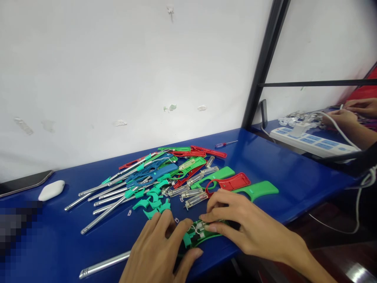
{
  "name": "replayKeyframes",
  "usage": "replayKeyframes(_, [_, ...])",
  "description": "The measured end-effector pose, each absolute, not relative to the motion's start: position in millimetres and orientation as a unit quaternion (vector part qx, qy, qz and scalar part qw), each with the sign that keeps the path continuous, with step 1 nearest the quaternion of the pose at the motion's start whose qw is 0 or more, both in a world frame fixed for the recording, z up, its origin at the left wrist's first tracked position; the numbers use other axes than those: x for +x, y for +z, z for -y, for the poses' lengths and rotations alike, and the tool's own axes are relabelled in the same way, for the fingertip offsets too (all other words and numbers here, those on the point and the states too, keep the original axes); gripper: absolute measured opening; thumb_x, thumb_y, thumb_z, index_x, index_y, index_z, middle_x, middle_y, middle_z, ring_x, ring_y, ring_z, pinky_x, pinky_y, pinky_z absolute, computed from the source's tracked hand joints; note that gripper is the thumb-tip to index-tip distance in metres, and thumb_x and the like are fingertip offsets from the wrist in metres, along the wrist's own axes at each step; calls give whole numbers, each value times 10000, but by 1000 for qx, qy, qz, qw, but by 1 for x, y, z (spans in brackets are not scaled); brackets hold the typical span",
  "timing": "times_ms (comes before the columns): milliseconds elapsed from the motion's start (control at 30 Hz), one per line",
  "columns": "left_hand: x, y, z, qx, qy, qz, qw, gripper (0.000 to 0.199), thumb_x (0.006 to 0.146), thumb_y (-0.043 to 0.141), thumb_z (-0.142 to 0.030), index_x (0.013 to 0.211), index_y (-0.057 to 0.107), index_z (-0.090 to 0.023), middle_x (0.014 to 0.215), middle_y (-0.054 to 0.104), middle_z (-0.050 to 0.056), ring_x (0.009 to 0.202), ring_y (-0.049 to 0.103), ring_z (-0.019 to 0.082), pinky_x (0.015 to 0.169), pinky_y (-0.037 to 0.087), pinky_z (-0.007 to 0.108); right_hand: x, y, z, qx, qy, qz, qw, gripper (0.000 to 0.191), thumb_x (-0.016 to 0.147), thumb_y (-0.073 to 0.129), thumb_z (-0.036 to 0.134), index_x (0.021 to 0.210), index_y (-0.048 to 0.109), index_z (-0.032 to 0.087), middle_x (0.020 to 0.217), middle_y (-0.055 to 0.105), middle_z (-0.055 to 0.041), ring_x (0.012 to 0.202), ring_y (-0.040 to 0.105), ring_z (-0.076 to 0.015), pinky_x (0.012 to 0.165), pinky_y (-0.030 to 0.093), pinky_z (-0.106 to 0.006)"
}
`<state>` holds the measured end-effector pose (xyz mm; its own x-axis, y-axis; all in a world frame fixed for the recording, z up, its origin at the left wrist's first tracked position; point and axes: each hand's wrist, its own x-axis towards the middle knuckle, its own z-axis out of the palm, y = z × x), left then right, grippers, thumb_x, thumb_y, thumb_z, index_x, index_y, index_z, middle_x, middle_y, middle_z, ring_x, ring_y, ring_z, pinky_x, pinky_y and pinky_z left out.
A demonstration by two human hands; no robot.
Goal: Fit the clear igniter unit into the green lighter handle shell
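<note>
At six o'clock, an open green casing (pixel 203 238), white wires (pixel 194 228) and a teal piece (pixel 187 239) exposed inside, is grasped by the left hand (pixel 157 247) and pinched by the right hand (pixel 240 222); a silver tube (pixel 104 265) is seen at seven.

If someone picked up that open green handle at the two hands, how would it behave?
The green handle would probably feel stiff, since its rim keeps a clean curve. Tipping it might spill pieces, because its face is open and small parts show inside. The thin white wires look floppy and would likely bend easily.
</note>
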<state>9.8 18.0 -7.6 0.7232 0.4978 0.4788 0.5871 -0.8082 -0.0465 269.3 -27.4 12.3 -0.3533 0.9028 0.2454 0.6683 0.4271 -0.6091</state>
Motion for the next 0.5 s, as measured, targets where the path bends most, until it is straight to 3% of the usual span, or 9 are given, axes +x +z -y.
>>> replayKeyframes(200, [10,-5,-18,-922,-241,297,56,300,928,745,-400,1167,613,-276,1006,676,37,900,734,236,761,653,366,268,14,29,-498,206,794,280,234,1083,546,317,1124,774,282,1108,654,-15,1007,625,-158,923,468,-293])
replayKeyframes(500, [8,-8,-16,-920,-235,310,41,270,936,737,-390,1144,622,-263,1080,674,61,947,729,244,770,650,367,268,14,28,-506,243,780,275,182,1064,602,335,1121,761,268,1080,628,-6,1008,622,-148,927,455,-268])
